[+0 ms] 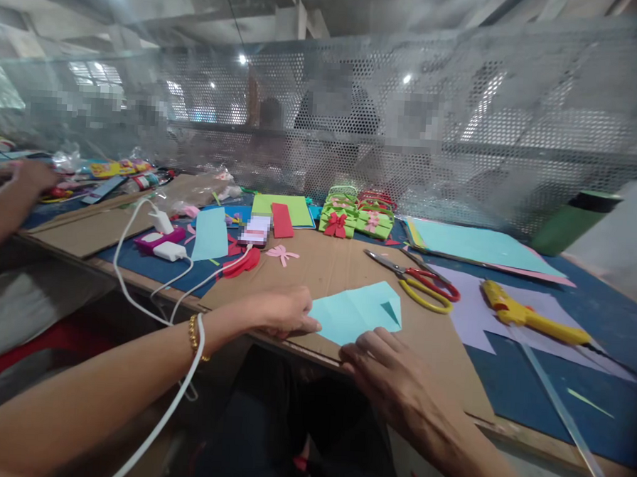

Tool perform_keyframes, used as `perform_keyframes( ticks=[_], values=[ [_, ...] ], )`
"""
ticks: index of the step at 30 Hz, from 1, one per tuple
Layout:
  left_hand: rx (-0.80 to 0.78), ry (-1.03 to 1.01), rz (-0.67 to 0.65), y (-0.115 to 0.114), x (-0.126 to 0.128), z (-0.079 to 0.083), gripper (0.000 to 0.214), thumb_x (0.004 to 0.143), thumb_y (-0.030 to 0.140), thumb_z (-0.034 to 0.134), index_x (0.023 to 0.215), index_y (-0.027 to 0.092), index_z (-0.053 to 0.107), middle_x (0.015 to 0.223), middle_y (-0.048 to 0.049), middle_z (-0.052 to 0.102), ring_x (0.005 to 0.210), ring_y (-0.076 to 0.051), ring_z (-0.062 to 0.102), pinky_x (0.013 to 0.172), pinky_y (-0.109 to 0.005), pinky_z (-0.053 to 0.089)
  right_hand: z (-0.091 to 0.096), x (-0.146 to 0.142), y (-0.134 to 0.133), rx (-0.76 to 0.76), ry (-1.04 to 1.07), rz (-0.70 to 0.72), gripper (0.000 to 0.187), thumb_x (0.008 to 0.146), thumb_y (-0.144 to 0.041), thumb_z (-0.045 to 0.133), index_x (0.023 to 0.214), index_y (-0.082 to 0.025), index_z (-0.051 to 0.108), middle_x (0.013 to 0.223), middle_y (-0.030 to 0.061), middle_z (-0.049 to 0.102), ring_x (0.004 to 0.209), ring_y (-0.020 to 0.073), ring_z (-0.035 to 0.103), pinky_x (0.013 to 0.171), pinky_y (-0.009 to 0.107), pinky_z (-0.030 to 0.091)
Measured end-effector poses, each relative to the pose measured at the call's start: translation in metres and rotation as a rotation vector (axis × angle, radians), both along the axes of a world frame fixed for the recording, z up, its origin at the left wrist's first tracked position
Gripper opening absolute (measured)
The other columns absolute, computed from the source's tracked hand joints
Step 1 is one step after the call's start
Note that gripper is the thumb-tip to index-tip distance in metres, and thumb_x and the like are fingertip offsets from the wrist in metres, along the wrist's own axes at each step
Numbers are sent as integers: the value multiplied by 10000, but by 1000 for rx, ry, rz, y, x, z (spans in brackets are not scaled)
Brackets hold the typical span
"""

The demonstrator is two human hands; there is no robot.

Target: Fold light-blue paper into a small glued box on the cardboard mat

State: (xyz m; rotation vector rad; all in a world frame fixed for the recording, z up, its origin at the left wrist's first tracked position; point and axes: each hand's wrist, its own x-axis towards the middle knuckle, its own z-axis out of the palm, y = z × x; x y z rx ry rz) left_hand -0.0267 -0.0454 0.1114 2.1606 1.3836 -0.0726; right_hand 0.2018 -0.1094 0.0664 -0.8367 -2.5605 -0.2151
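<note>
A light blue sheet of paper (349,313) with fold creases lies on the cardboard in front of me. Its right end has a small folded flap that stands slightly raised. My left hand (285,311), wearing a gold bead bracelet (193,335), is closed at the paper's left end, with the thumb on its edge. At the lower right edge my right hand (381,359) has curled fingers gripping the paper; its fingertips are partly hidden. Just beyond the paper lie scissors (412,279) with red and yellow handles.
A yellow glue gun (533,321) rests on lilac paper (469,303) at right. Small green paper bags (338,222) with bows stand behind the cardboard (317,263). A charging phone (255,230) and white cable (123,246) lie left. Another person's arm (11,201) reaches in at far left.
</note>
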Motion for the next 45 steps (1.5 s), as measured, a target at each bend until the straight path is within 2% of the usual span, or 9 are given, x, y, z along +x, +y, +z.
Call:
perform_keyframes(
  ticks=[8, 13, 15, 19, 21, 25, 30, 35, 45],
  values=[
    [-33, -20, -9, 0, -1, 0, 372, 806, 423, 536, 517, 211, 435, 404, 3, 498, 393, -149, 486, 456, -268, 331, 0, 8, -3, -107, 37, 14, 199, 1016, -188, 429, 959, -177, 619, 836, 45, 577, 768, 165, 511, 648, 302, 399],
    [-28, 16, -10, 0, -1, -1, 372, 817, 449, 527, 543, 200, 495, 432, -8, 526, 411, -153, 501, 468, -271, 335, 5, -1, -4, 3, -61, -36, 177, 1000, -211, 457, 1018, -175, 629, 817, 57, 573, 706, 180, 481, 580, 308, 349],
    [46, 49, -31, -4, 1, -2, 377, 831, 456, 521, 564, 189, 536, 489, -32, 573, 466, -167, 540, 489, -276, 335, 5, -4, -3, 25, -70, -49, 157, 983, -213, 488, 971, -174, 639, 809, 61, 570, 699, 185, 474, 573, 310, 338],
    [375, 144, -66, -16, 8, -4, 447, 870, 559, 490, 742, 165, 657, 755, -130, 694, 748, -270, 652, 583, -305, 372, -1, -4, -3, 33, -22, -52, 155, 972, -200, 497, 979, -166, 648, 819, 69, 566, 711, 191, 470, 582, 315, 339],
    [421, 193, -55, -20, 12, -5, 503, 876, 608, 466, 851, 158, 690, 860, -164, 712, 856, -315, 663, 629, -322, 400, -4, -3, -3, 40, -5, -53, 162, 969, -196, 496, 1014, -161, 648, 827, 72, 564, 718, 193, 469, 584, 317, 338],
    [360, 228, -67, -17, 17, -3, 581, 846, 667, 469, 861, 139, 712, 867, -191, 716, 865, -344, 669, 629, -335, 411, -5, -3, -4, 56, 12, -61, 174, 971, -201, 491, 1037, -167, 648, 828, 71, 562, 716, 193, 463, 586, 320, 337],
    [264, 212, -71, -9, 15, 3, 564, 798, 676, 496, 742, 147, 682, 765, -164, 698, 720, -297, 648, 526, -315, 342, -3, -5, -5, 35, 30, -71, 167, 970, -190, 493, 1027, -175, 650, 825, 69, 560, 739, 202, 470, 598, 323, 350],
    [144, 147, -51, -3, 7, 1, 392, 785, 519, 554, 576, 188, 561, 570, -59, 608, 553, -189, 559, 493, -278, 310, -2, -4, -8, 9, 17, -69, 168, 966, -184, 498, 1051, -151, 639, 842, 78, 558, 755, 215, 472, 608, 334, 365],
    [-126, -43, -13, 1, -10, -4, 209, 770, 266, 504, 581, 216, 430, 434, 22, 522, 381, -149, 513, 398, -235, 361, -6, -4, -8, -8, 27, -61, 161, 968, -167, 483, 1045, -149, 624, 847, 78, 553, 750, 215, 468, 607, 335, 362]
  ],
)
